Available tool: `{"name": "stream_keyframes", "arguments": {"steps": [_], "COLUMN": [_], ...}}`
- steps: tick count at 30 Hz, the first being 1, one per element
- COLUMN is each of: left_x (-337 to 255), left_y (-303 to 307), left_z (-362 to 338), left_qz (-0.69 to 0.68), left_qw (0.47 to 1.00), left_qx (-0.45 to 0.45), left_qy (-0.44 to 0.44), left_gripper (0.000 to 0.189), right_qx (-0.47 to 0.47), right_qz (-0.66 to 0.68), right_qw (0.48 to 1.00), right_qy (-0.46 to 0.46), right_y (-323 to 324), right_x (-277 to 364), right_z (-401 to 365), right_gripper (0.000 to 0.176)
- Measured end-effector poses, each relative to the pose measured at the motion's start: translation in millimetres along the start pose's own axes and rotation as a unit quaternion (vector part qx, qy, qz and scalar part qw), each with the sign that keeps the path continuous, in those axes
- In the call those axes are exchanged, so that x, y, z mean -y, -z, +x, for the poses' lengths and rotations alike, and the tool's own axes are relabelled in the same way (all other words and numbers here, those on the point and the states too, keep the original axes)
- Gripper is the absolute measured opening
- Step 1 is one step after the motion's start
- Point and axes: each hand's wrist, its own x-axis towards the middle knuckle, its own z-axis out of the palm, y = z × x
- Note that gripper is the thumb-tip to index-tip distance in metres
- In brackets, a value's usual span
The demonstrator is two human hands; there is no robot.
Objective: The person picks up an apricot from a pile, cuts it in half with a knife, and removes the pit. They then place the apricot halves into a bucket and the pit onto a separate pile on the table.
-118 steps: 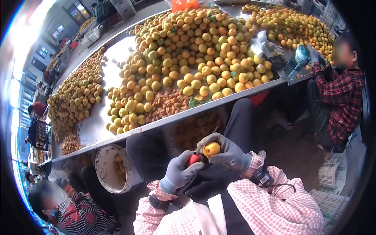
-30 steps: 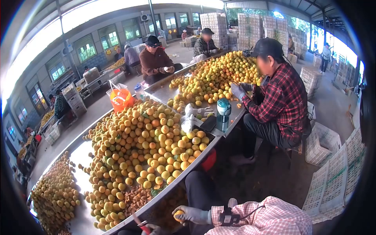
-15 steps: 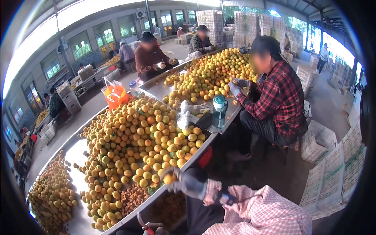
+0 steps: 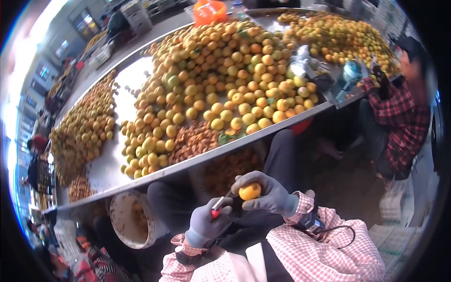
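Note:
My right hand (image 4: pixel 265 192), in a grey glove, is closed around a yellow-orange apricot (image 4: pixel 250 191) held over my lap. My left hand (image 4: pixel 206 221), also gloved, grips a small red-handled knife (image 4: pixel 217 206) whose metal tip points at the fruit. Both hands are below the edge of the long metal table (image 4: pixel 105 164). A big heap of yellow apricots (image 4: pixel 221 70) covers the table in front of me, with a small mound of brown pits (image 4: pixel 195 138) near the front edge.
A white bucket (image 4: pixel 123 221) with fruit pieces stands under the table at my left. A person in a red plaid shirt (image 4: pixel 399 122) sits at the right by a teal bottle (image 4: pixel 347 75). An orange container (image 4: pixel 209 11) stands at the far side.
The view has tipped down from the hall to my lap. My right hand has come back from the pile with an apricot and now meets the left hand and its knife.

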Motion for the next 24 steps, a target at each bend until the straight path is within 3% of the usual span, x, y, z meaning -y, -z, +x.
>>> {"name": "stream_keyframes", "arguments": {"steps": [5, 7, 10, 19, 24], "left_x": [-1.9, -0.5, 4.2, 24.5, 40.1], "left_y": [5.5, 7.1, 7.7, -8.0, -11.2], "left_z": [-11.9, -13.5, -18.1, -35.7, -40.7], "left_qz": [0.112, 0.133, 0.175, 0.126, 0.080], "left_qw": [0.994, 0.990, 0.982, 0.991, 0.994], "left_qx": [0.013, 0.039, 0.067, 0.038, 0.067], "left_qy": [-0.011, -0.039, -0.008, 0.006, 0.023], "left_gripper": [0.030, 0.033, 0.031, 0.032, 0.026], "right_qx": [0.034, 0.036, 0.022, 0.041, 0.071], "right_qz": [-0.079, -0.033, 0.008, 0.004, 0.017], "right_qw": [0.996, 0.999, 0.999, 0.999, 0.997], "right_qy": [0.004, -0.011, -0.030, 0.013, -0.022], "right_y": [0.3, -9.3, -18.9, -27.7, -32.6], "right_x": [-8.5, -8.7, -11.7, -24.4, -24.3], "right_z": [-2.5, -1.1, 0.4, 2.3, -0.9], "right_gripper": [0.045, 0.044, 0.043, 0.040, 0.038]}}
